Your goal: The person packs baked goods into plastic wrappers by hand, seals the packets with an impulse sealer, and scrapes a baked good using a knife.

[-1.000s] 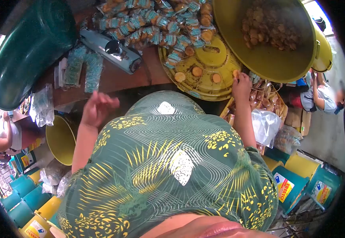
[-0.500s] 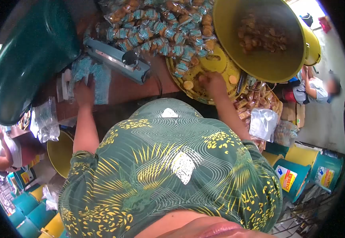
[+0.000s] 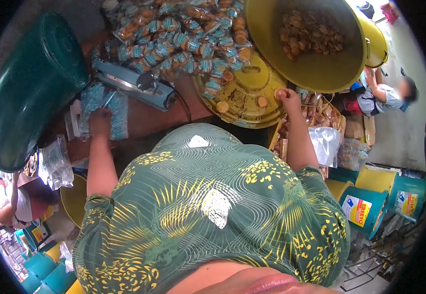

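Note:
At the right rim of a yellow lid [image 3: 271,81], my right hand [image 3: 291,104] has its fingers closed on a round biscuit [image 3: 278,93]. Two more biscuits lie loose on the lid: one biscuit [image 3: 262,101] beside my fingers, another biscuit [image 3: 222,106] further left. My left hand [image 3: 100,123] is at the stack of teal-printed plastic bags [image 3: 119,110], fingers curled on the edge of a bag. A blue-grey bag sealer [image 3: 134,84] with a black knob lies behind the bags. Packed biscuits [image 3: 188,44] in clear printed bags are heaped behind the lid.
A yellow tub [image 3: 311,73] holding loose biscuits tilts at the back right. On the left leans a large dark green bin [image 3: 31,93]. Packaged goods [image 3: 316,115] fill a crate at right. Teal buckets [image 3: 365,208] stand lower right. Other people are at both sides.
My right hand has moved right across the lid to the biscuit at its rim. A second biscuit now shows between the two seen before. My left hand has drawn slightly back on the bags.

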`<state>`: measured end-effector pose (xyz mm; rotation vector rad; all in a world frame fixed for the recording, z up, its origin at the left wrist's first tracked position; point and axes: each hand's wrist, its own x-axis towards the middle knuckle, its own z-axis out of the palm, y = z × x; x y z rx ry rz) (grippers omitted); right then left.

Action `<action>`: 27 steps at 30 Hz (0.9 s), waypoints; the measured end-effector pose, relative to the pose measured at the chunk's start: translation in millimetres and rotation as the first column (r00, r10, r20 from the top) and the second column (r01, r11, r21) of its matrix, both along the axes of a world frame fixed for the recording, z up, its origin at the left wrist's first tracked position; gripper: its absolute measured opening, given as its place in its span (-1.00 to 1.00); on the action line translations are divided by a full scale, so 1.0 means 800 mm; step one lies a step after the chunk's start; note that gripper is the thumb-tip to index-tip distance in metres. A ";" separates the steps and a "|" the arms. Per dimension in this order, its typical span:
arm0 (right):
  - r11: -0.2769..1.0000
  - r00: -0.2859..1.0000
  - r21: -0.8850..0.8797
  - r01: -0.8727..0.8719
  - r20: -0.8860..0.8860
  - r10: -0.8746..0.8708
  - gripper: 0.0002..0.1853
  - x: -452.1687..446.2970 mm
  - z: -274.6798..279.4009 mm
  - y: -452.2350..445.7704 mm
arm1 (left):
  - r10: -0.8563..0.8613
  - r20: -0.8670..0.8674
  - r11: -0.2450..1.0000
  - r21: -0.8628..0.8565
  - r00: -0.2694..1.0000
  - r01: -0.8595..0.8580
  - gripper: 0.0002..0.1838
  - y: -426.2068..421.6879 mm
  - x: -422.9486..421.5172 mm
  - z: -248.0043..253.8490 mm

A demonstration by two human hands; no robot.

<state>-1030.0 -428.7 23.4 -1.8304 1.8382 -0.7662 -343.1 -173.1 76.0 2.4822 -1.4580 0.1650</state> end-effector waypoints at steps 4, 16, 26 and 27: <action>0.999 0.998 0.036 -0.028 -0.049 0.029 -0.63 0.045 0.065 0.046 | 0.050 -0.079 0.999 -0.015 0.996 -0.051 -0.67 0.002 0.016 -0.010; 0.949 0.944 -0.089 -0.302 -0.170 0.284 -0.67 0.075 0.085 0.070 | -0.285 -0.837 0.715 -0.510 0.467 -0.479 -0.70 0.023 -0.040 0.091; 0.924 0.924 -0.170 -0.341 -0.243 0.296 -0.71 0.070 0.068 0.088 | -0.323 -0.890 0.683 0.017 0.323 0.730 -0.58 0.091 -0.230 0.208; 0.926 0.924 -0.167 -0.339 -0.244 0.294 -0.72 0.070 0.067 0.087 | -0.220 -0.928 0.720 0.054 0.301 0.692 -0.57 0.087 -0.230 0.220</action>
